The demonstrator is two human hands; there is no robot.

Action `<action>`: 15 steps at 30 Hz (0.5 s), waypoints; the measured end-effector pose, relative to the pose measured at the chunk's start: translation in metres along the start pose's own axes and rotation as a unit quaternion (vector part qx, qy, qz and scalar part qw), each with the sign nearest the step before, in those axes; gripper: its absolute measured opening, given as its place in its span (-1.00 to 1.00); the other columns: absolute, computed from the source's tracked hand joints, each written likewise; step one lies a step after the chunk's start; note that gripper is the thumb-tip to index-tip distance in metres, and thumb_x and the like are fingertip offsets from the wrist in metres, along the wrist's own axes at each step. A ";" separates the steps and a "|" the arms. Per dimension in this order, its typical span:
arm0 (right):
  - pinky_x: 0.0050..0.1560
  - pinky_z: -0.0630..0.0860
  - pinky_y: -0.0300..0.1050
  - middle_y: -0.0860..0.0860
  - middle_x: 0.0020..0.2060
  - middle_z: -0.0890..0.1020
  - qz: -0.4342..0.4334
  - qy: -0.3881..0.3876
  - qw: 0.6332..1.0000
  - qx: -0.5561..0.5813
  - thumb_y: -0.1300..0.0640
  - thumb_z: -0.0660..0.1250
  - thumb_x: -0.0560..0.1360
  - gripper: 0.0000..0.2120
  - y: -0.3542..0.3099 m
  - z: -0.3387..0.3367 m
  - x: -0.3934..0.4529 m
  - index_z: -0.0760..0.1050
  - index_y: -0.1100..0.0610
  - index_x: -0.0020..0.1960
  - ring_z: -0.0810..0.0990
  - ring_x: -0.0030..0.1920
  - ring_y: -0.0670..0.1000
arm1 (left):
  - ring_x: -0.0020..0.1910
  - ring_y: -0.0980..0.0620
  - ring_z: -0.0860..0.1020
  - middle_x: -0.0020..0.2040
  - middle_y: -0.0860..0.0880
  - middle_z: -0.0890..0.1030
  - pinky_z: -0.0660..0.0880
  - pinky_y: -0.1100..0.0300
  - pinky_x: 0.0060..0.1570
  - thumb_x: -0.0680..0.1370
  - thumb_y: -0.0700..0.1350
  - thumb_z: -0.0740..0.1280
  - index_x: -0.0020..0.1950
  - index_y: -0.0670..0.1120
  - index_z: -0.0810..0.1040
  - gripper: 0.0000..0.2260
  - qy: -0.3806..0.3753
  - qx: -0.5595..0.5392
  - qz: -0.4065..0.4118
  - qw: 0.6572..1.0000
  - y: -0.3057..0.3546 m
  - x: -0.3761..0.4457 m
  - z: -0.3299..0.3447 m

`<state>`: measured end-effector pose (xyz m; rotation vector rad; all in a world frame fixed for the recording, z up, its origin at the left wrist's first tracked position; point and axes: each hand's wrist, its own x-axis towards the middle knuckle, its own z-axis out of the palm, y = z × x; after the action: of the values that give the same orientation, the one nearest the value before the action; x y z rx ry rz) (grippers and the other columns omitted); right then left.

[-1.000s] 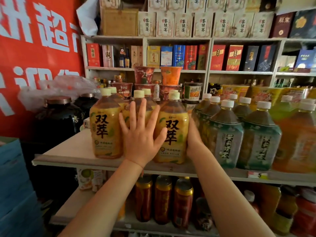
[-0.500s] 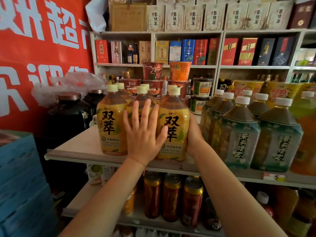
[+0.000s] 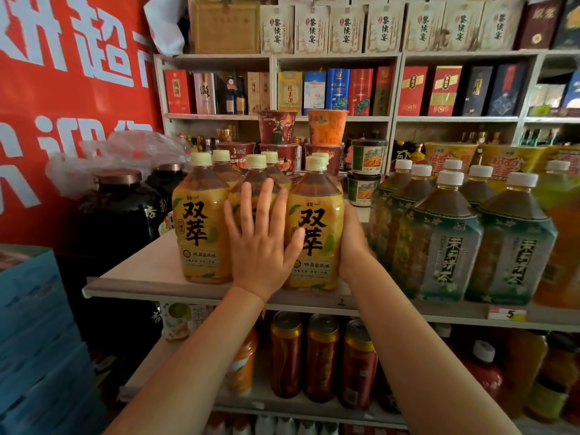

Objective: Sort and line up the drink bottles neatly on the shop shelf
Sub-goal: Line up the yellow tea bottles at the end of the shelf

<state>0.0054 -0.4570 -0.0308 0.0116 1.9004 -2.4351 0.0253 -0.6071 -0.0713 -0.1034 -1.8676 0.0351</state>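
A: Head view, checking hands. Left hand (image 3: 262,246) lying flat against the yellow-labelled bottles, fingers (image 3: 265,202) spread wide and straight, gripping nothing; palm covering the middle bottle (image 3: 255,180), thumb resting on the label of the right front bottle (image 3: 315,233).

B: Noting right hand (image 3: 353,243) cupping the far side of that same right front bottle, wrapping round its flank. Fingertips hidden behind the bottle, so unable to tell how far closing.

A: Locating the task items. Yellow-labelled bottles standing upright in a tight cluster at the front of the wooden shelf (image 3: 131,274), pale yellow caps up; left front bottle (image 3: 201,233) touching the left hand's edge. More of the same kind standing directly behind.

B: Adding neighbours. Green tea bottles (image 3: 445,240) with white caps standing in rows just to the right on the same shelf, close beside the right wrist. Dark jars (image 3: 122,211) sitting to the left, well apart from the cluster. Cans (image 3: 321,356) standing upright on the shelf below, between the two forearms.
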 end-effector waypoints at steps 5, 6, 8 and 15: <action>0.23 0.52 0.18 0.09 -0.03 0.74 -0.006 0.002 1.000 -0.010 -0.37 -0.02 0.59 -0.38 0.000 0.003 -0.003 0.66 0.00 0.15 0.66 0.08 0.16 | 0.59 -0.29 0.13 0.59 -0.18 0.26 -0.01 -0.35 0.53 0.68 0.23 -0.05 0.57 -0.11 0.31 -0.40 -0.015 -0.009 0.002 1.000 -0.001 -0.001 0.000; 0.25 0.51 0.19 0.10 -0.02 0.73 -0.007 0.002 1.000 -0.009 -0.38 -0.03 0.59 -0.37 0.000 0.003 -0.002 0.66 0.00 0.16 0.66 0.08 0.17 | 0.59 -0.29 0.13 0.59 -0.18 0.26 -0.02 -0.34 0.53 0.68 0.23 -0.05 0.57 -0.12 0.31 -0.40 -0.018 -0.009 0.001 1.000 -0.001 0.000 0.000; 0.23 0.52 0.17 0.10 -0.02 0.73 -0.010 0.004 1.000 -0.003 -0.36 -0.04 0.60 -0.37 0.000 0.003 -0.004 0.66 0.00 0.13 0.66 0.08 0.16 | 0.59 -0.29 0.12 0.60 -0.18 0.25 -0.03 -0.34 0.53 0.68 0.22 -0.03 0.57 -0.12 0.32 -0.41 -0.024 -0.013 -0.004 1.000 -0.001 0.000 -0.003; 0.00 0.51 -0.25 -0.18 -0.07 0.66 -0.263 0.049 0.962 -0.061 -0.08 -0.01 0.70 -0.65 -0.027 0.008 -0.028 0.56 -0.12 0.09 0.61 -0.02 -0.23 | 0.58 -0.28 0.17 0.55 -0.25 0.32 0.02 -0.30 0.55 0.59 -0.06 0.23 0.45 -0.22 0.45 -0.54 0.039 -0.132 0.011 0.990 0.027 0.019 -0.020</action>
<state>0.0325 -0.4571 -0.0020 -0.4406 2.3422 -2.6553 0.0403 -0.5795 -0.0496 -0.3042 -1.7854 -0.1997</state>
